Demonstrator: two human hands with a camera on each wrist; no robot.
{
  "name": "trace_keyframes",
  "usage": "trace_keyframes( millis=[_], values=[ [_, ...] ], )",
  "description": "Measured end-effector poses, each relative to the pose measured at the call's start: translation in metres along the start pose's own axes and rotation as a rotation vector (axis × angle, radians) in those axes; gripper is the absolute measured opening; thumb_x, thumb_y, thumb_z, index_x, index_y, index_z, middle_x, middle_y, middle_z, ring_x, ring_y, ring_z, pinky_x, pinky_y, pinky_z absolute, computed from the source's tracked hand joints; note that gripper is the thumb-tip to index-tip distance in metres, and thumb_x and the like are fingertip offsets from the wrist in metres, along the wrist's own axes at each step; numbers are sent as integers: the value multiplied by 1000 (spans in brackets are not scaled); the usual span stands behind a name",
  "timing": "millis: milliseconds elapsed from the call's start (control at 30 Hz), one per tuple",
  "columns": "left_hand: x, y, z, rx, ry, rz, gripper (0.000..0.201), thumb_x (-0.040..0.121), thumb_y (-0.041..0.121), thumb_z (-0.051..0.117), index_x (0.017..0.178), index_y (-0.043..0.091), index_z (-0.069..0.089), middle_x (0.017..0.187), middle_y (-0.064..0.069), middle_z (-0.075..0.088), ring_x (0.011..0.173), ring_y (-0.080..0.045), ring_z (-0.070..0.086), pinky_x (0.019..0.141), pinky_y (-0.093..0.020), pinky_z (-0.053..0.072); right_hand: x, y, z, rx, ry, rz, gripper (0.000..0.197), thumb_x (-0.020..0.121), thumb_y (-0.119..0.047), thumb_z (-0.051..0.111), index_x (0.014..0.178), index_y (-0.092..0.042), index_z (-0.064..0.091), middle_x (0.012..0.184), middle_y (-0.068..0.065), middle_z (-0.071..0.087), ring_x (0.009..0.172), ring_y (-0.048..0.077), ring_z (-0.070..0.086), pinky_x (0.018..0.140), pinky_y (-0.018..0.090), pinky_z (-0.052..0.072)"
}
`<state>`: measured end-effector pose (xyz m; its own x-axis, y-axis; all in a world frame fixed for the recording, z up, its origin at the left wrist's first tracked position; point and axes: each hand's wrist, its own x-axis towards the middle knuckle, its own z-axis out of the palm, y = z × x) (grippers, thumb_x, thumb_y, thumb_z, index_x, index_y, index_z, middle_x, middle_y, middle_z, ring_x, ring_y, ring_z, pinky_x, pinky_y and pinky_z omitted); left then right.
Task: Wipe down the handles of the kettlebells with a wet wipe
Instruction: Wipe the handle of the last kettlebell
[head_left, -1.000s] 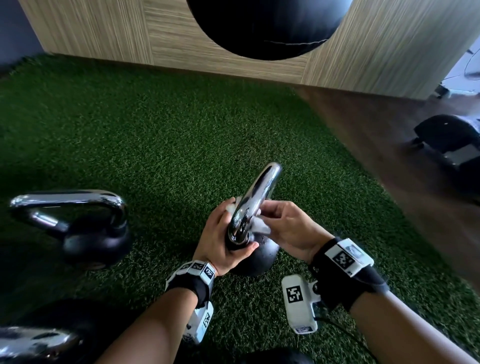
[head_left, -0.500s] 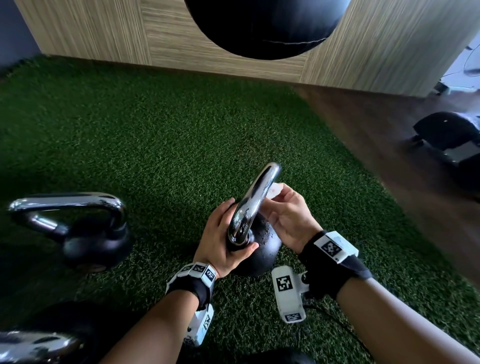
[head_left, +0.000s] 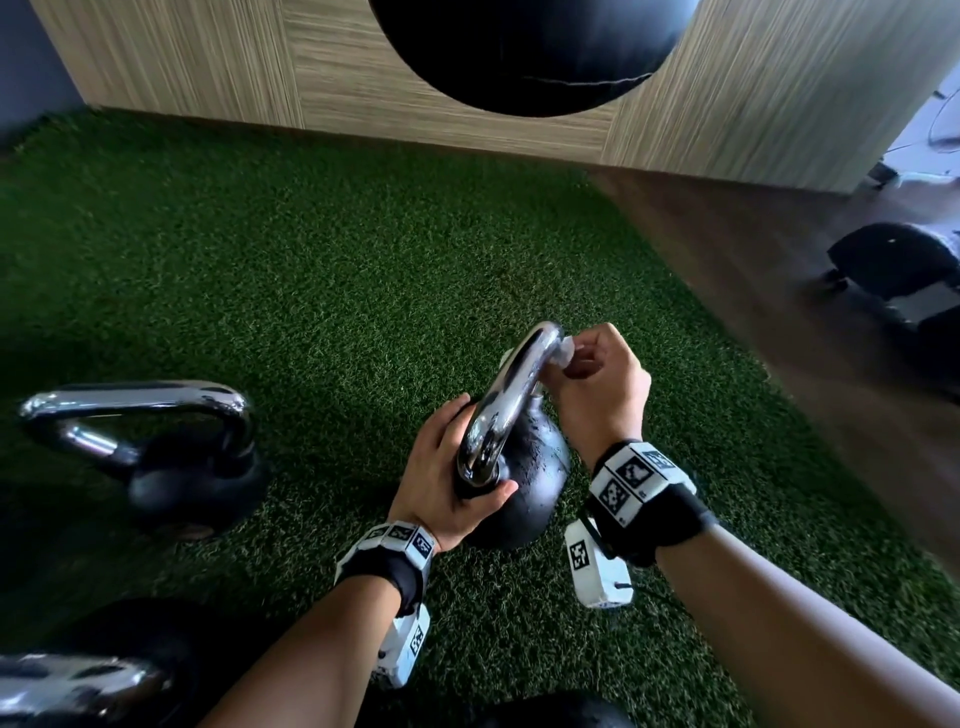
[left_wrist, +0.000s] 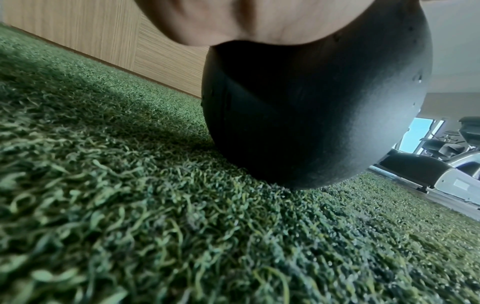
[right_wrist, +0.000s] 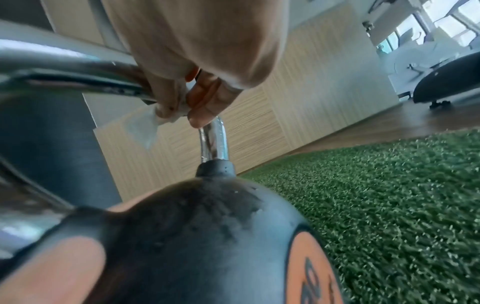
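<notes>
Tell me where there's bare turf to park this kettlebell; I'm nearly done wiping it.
Free: the turf between the wood wall and the kettlebell. Crowded: near left, where a second kettlebell and a third handle stand.

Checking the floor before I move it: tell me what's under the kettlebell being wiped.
Green turf lies under the kettlebell; its black body rests directly on it. The contact patch itself is covered by the body, so anything beneath is unseen.

Setting: a gym. Artificial turf (head_left: 311, 270) carries kettlebells (head_left: 171, 457). Exercise machines (left_wrist: 441, 162) stand far right.
</notes>
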<state>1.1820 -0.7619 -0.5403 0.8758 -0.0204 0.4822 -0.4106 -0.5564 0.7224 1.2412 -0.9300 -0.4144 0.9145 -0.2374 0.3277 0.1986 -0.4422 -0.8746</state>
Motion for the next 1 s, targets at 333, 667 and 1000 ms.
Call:
trace_keyframes(
  millis=[333,667,1000],
  values=[
    [3,-1,-2,91,-58,-16,92,78,72,60,141,5,55,155,-10,41,148,-26,34,121,-45,31,10,9,16,-128,70,7,16,78,-17,75,80,-21,60,67,-16,60,54,-2,52,45,3,38],
    [4,6,-6,34,-44,-29,96,75,69,66,148,11,47,156,-5,40,147,-16,33,124,-31,27,10,12,32,-271,-62,273,16,81,-26,66,72,-19,56,71,-3,60,61,10,55,49,20,41],
    [1,11,-17,49,-133,-173,101,71,78,69,152,32,31,159,12,30,144,-6,32,122,-26,22,17,-3,-16,-422,-279,47,29,88,-19,73,103,-14,49,87,-3,62,63,6,59,46,18,44]
  ],
)
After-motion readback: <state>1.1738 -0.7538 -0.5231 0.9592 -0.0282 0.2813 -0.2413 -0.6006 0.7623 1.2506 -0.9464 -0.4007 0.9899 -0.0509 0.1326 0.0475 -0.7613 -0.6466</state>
